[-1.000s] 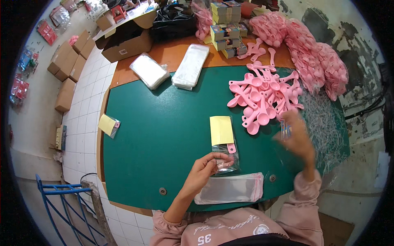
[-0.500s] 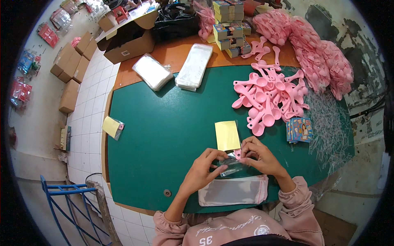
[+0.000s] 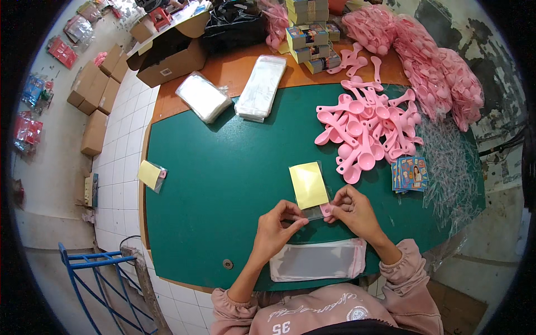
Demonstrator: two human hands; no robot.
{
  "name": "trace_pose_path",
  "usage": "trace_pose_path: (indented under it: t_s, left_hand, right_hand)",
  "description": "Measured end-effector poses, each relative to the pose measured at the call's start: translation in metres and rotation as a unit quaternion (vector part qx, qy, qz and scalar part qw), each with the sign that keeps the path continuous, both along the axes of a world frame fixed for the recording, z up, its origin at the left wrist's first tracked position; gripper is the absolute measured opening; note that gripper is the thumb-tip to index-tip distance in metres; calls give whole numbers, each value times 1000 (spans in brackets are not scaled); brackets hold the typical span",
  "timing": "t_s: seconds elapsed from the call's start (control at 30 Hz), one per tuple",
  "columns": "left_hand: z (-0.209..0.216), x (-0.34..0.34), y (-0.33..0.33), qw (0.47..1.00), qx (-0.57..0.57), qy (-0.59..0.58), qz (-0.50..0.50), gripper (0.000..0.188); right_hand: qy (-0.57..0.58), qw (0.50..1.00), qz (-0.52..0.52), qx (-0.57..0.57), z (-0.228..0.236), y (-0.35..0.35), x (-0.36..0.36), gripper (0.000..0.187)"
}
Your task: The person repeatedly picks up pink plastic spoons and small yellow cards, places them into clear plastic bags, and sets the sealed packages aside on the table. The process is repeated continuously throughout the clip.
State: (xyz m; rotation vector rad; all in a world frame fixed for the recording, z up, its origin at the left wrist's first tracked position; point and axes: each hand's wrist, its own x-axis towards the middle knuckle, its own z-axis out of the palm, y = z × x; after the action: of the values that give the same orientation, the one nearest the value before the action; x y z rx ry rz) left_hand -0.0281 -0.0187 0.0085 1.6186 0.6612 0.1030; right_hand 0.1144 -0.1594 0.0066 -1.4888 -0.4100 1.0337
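Note:
In front of me lies a clear plastic bag (image 3: pixel 314 213) with a yellow card (image 3: pixel 309 185) and a pink measuring spoon (image 3: pixel 325 209) in it; only the spoon's handle end shows. My left hand (image 3: pixel 279 228) pinches the bag's near left corner between thumb and fingers. At the near right corner, beside the spoon handle, my right hand (image 3: pixel 356 215) is closed on the bag's edge. Between my forearms rests a stack of clear bags (image 3: pixel 317 261). A big pile of pink spoons (image 3: pixel 365 134) spreads beyond my right hand, with blue picture cards (image 3: pixel 410 174) nearer.
Another bag with a yellow card (image 3: pixel 151 175) lies at the table's left edge. Two bundles of clear bags (image 3: pixel 261 86) sit at the back, near an open carton (image 3: pixel 173 61). Bagged pink spoons (image 3: pixel 424 72) and plastic scraps (image 3: pixel 452 173) line the right side.
The bag's clear near end, spread toward me before, is now folded up short against the card. My left fingers have straightened along its near edge, and my right hand has shifted slightly.

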Motion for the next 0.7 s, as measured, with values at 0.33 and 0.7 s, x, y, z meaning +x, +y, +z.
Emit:
trace_pose_path:
  t_s: [0.33, 0.7]
  left_hand:
    - [0, -6, 0, 998, 37, -44, -18, 30]
    - [35, -64, 81, 776, 610, 70, 145, 28]
  right_hand:
    - [-129, 991, 10, -16, 16, 5, -11, 14]
    - [-657, 731, -57, -173, 9, 25, 111, 29]
